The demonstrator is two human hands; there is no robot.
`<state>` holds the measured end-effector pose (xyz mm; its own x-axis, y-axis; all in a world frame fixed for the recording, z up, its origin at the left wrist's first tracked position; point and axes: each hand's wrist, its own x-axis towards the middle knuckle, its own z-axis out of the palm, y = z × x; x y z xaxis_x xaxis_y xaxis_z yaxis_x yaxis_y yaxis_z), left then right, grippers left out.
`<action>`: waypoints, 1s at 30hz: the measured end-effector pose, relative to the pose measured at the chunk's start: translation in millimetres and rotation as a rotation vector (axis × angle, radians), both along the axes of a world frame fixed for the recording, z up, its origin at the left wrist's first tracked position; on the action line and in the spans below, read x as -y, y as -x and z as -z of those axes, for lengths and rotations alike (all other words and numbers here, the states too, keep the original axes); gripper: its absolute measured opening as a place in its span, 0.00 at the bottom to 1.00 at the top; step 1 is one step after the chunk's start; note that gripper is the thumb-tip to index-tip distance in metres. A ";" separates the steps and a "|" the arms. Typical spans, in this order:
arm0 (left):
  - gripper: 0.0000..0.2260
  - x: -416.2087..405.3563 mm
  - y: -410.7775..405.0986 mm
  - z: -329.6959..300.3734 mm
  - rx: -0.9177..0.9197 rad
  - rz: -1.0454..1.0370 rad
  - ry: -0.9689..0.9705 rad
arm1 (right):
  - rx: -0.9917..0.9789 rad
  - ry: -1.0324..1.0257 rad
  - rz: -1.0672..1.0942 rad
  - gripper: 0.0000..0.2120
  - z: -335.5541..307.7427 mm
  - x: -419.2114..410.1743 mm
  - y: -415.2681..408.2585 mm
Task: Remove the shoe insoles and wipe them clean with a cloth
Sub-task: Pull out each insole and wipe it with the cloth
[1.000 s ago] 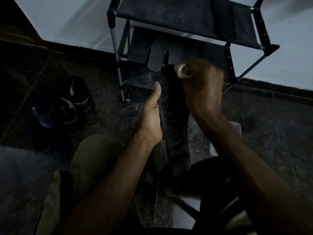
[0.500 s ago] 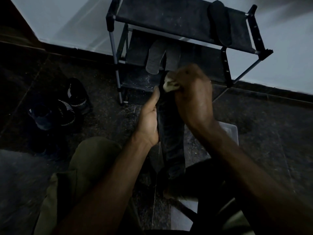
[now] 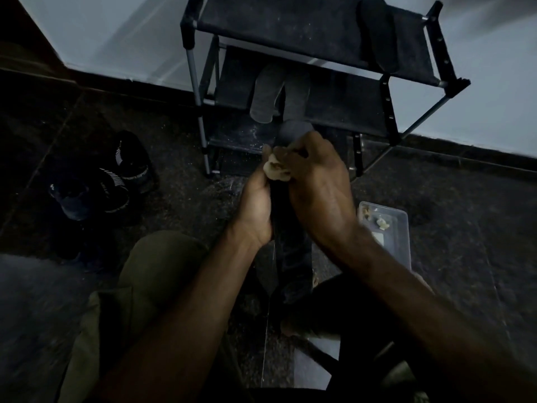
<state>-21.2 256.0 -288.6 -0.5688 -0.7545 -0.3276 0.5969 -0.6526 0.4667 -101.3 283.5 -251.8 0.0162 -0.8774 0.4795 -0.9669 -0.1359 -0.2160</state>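
the left hand (image 3: 255, 205) grips the dark insole (image 3: 293, 251) along its edge, holding it upright before the shoe rack (image 3: 319, 33), likely to brace it. the right hand (image 3: 316, 181), fingers curled round a pale cloth (image 3: 274, 167), presses it near the insole's top to wipe.

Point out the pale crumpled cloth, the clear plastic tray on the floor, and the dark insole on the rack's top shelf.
pale crumpled cloth (image 3: 275, 169), head view, bunched middle
clear plastic tray (image 3: 402, 242), head view, right rim
dark insole (image 3: 379, 33), head view, middle
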 end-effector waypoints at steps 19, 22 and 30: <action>0.29 2.0 2.4 0.8 -0.076 0.139 -0.062 | -0.025 -0.025 0.037 0.10 -4.0 1.4 19.0; 0.28 4.5 0.8 0.2 -0.054 0.131 -0.039 | 0.045 0.002 0.102 0.11 -13.0 14.7 22.6; 0.29 4.0 0.1 1.9 0.017 0.052 -0.049 | 0.088 -0.060 0.019 0.11 0.2 -2.4 3.7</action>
